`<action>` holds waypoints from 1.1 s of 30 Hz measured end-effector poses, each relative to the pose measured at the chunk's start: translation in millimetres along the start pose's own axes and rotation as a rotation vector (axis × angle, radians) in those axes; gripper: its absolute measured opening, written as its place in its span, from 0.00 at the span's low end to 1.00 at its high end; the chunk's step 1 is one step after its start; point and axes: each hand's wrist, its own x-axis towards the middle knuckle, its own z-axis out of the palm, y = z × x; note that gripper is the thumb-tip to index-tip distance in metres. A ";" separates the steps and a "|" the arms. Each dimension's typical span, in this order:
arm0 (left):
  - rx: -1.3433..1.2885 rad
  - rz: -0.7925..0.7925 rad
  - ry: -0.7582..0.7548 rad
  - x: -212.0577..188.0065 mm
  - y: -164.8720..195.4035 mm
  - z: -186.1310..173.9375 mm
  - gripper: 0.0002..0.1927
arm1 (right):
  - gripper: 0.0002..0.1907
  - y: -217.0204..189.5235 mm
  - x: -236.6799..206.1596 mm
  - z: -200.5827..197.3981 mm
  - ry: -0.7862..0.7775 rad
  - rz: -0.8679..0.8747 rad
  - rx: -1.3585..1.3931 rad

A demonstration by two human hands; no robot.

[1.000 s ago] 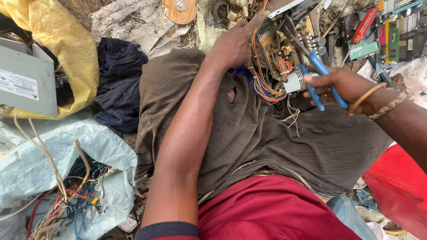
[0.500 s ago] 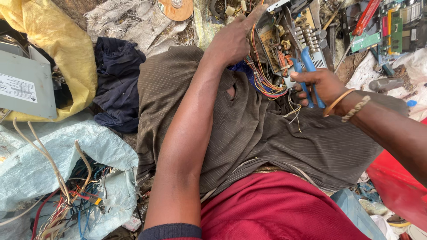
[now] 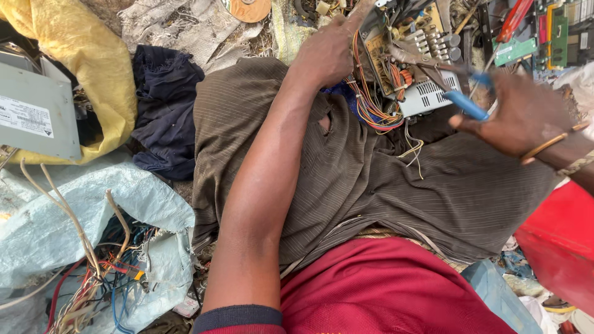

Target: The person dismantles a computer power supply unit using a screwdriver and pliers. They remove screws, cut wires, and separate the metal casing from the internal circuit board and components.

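Note:
My left hand [image 3: 327,52] grips the edge of an opened power supply unit [image 3: 405,62] resting on my lap, its circuit board, coils and a bundle of coloured wires [image 3: 371,108] exposed. My right hand [image 3: 526,114] holds blue-handled pliers [image 3: 461,99], their jaws reaching into the unit near its white vented part [image 3: 427,93]. A bangle and a bracelet circle my right wrist. Brown striped cloth [image 3: 383,185] covers my legs under the unit.
A white sack [image 3: 74,229] with cut wires lies at lower left. A grey metal case [image 3: 34,114] leans on a yellow sack [image 3: 80,55]. Dark cloth [image 3: 164,111] is beside my knee. Green circuit boards [image 3: 532,37] and scrap fill the upper right; a red container [image 3: 557,241] stands right.
My right hand with the pliers has pulled away to the right of the unit. The view has shifted slightly. My left hand keeps its hold on the unit.

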 end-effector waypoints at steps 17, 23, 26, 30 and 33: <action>-0.054 -0.031 0.017 7.7 0.5 8.9 0.39 | 0.53 66.0 72.3 1.1 0.309 -0.198 -0.388; -0.072 -0.018 0.050 4.8 -0.7 7.8 0.42 | 0.49 61.5 92.3 -11.6 0.390 -0.352 -0.468; -0.066 -0.034 0.017 4.6 3.6 3.5 0.42 | 0.50 38.8 78.6 -26.3 0.424 -0.368 -0.582; -0.051 -0.027 0.005 3.1 9.8 -6.3 0.40 | 0.45 0.7 41.3 -34.0 0.459 -0.412 -0.711; -0.047 -0.013 0.025 -1.3 15.3 -13.1 0.40 | 0.44 -12.4 24.7 -37.7 0.466 -0.357 -0.745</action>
